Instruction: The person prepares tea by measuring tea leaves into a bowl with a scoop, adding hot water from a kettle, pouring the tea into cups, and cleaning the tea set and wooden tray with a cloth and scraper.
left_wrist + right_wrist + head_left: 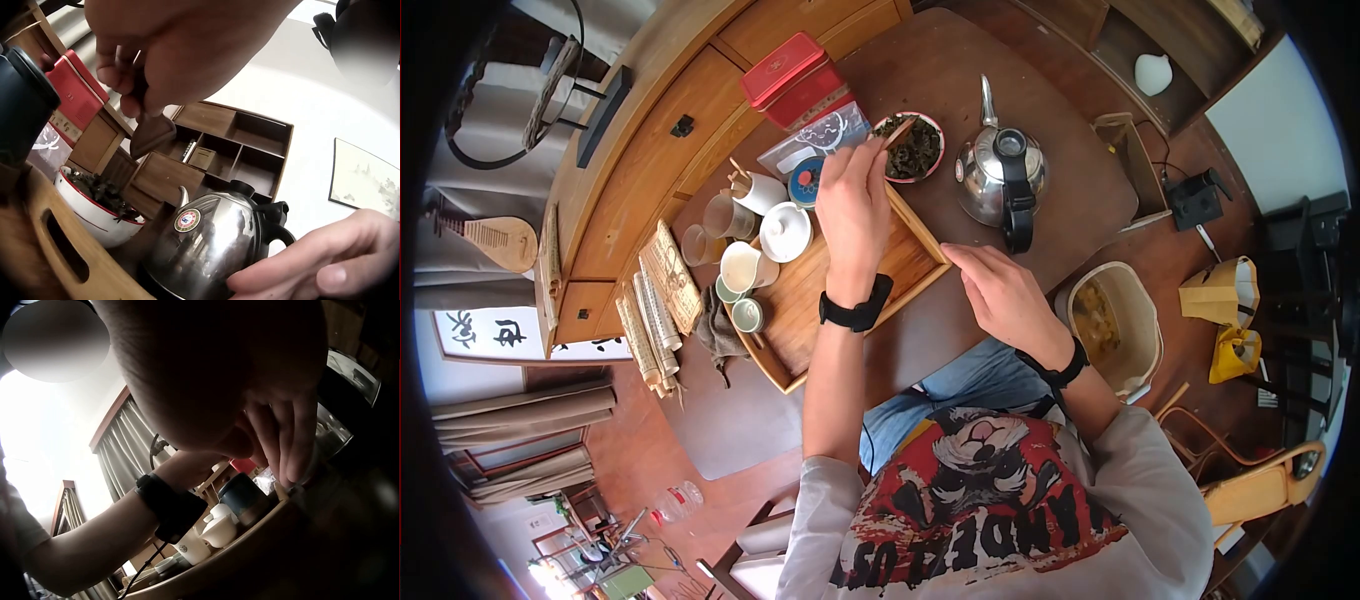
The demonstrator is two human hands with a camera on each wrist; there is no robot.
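My left hand (853,205) pinches a small wooden scoop (152,134) between thumb and fingers, above the tray's far side. Beside the scoop stands a white bowl (94,215) with a red rim, holding dark leaves (913,155). A blue-topped jar (803,182) sits just left of that hand in the head view. The fairly straight fingers of my right hand (1005,300) are at the right corner of the wooden tray (815,310); the right wrist view shows them by its edge (250,540). Whether the scoop holds any leaves cannot be told.
A steel kettle (990,175) stands right of the bowl, a red tin (795,75) behind the jar. A lidded white bowl (785,232), a pitcher (745,268) and small cups line the tray's left side. Rolled mats (650,330) lie farther left; a bin (1145,340) stands at lower right.
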